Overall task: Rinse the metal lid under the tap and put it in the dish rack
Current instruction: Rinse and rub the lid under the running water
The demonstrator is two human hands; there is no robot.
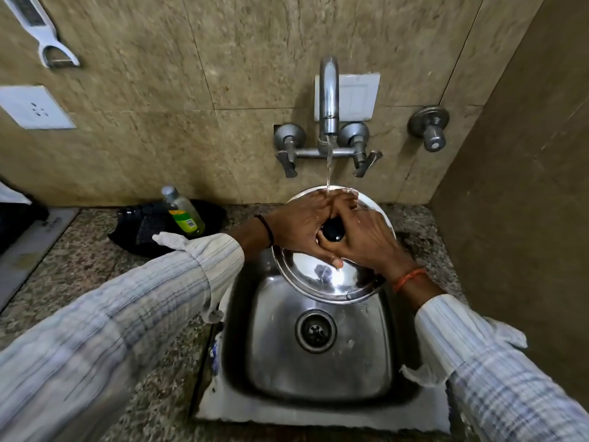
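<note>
In the head view, the lid (331, 282) is in the middle of the frame, held tilted over the sink (318, 378), under the tap (329, 97). Water runs from the tap onto both hands. The left hand (299, 228) lies on top of the lid with the fingers spread flat and the thumb reaching down. The right hand (366, 234) curls around the black knob (333, 232). A soap bottle (183, 212) stands on the table (79, 266), left of the sink. A peeler (41, 33) hangs in the upper left.
</note>
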